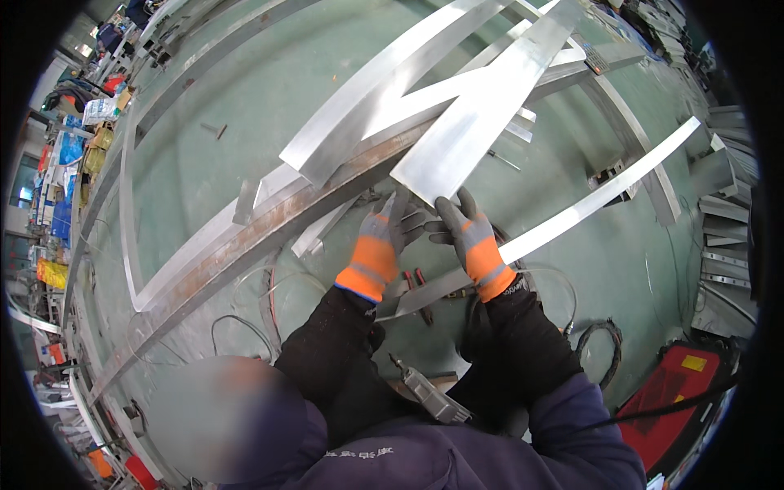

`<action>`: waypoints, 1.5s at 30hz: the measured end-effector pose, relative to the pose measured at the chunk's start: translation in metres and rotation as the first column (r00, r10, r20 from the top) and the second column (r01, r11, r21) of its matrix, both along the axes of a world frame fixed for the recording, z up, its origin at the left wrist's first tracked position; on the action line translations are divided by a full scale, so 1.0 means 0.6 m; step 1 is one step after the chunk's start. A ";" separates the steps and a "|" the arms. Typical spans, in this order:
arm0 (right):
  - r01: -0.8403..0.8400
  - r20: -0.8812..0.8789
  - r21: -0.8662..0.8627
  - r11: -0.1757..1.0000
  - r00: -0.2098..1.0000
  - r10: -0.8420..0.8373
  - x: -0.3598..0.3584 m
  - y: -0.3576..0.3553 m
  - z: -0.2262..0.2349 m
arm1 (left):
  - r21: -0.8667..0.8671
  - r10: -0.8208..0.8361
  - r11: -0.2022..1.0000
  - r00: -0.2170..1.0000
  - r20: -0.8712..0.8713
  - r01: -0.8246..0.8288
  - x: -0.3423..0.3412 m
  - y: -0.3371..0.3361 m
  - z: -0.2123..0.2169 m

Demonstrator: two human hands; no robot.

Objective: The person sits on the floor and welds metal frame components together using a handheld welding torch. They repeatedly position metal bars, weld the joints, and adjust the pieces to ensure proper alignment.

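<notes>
At left, a rusty beam (278, 220). Left hand (377, 245): fingers partly spread, near end of the bar (482, 122) just beside; hold cannot be told. Bar slants to far right. Right hand (476, 237): fingers bent at its near corner; grip unconfirmed. Step appears to be positioning; next move likely calls for steady two-handed support.

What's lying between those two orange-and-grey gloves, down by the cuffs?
In the head view, what looks like a red-handled tool and part of a grey metal strip show between the left hand and right hand.
</notes>
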State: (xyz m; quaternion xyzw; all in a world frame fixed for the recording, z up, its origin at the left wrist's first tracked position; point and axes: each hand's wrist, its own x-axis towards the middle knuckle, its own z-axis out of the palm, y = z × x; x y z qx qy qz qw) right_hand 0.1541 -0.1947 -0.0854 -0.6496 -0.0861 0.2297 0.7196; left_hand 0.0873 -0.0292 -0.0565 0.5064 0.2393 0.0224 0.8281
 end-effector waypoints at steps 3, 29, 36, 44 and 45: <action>-0.032 -0.104 -0.037 0.999 0.994 0.028 -0.015 -0.005 0.040 | -0.154 -0.044 0.987 0.999 -0.013 0.042 0.000 -0.006 0.006; 0.461 0.304 -0.205 0.863 0.868 -0.392 -0.170 -0.359 0.195 | 0.829 -0.403 -0.224 0.725 -0.558 0.513 -0.031 0.058 -0.120; 0.732 0.287 -0.427 0.532 0.667 -0.688 -0.377 -0.638 0.112 | 0.357 -0.317 -0.144 0.298 -0.900 0.923 -0.192 0.081 -0.388; 0.644 0.194 -0.620 0.448 0.679 -0.708 -0.410 -0.741 -0.015 | 0.001 -0.713 -0.385 -0.297 -0.636 0.923 -0.261 0.093 -0.442; 0.602 0.174 -0.634 0.485 0.723 -0.669 -0.382 -0.720 -0.005 | 0.056 -0.639 -0.390 -0.226 -0.735 0.919 -0.268 0.092 -0.440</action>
